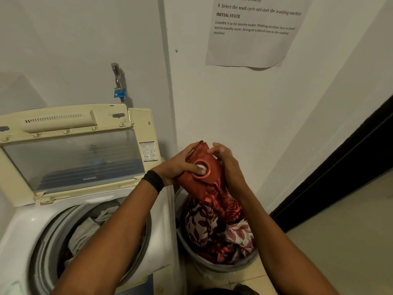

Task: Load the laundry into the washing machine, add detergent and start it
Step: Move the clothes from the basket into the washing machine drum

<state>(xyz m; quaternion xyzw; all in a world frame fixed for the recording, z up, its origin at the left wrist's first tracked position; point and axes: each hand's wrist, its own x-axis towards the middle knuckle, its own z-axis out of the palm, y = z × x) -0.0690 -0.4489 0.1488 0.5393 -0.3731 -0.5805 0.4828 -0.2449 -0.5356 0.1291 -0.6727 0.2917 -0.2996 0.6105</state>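
While the washing machine lid (72,158) stands open, a red curtain (212,188) is gripped aloft by both hands: left hand (176,167) curled round its eyelet end, right hand (229,165) clasped behind. Its tail is bunched in the basket (212,268) at 6 o'clock; grey laundry (89,228) is seen in the drum (45,237) at 8 o'clock.

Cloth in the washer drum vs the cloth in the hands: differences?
Colour: the drum cloth is plain grey; the curtain is red, patterned. Pose: the drum cloth lies crumpled in the washing machine; the curtain is gripped by left hand and right hand, trailing into the basket. Fittings: the curtain has a ring eyelet; the drum cloth shows none. Both are fabric.
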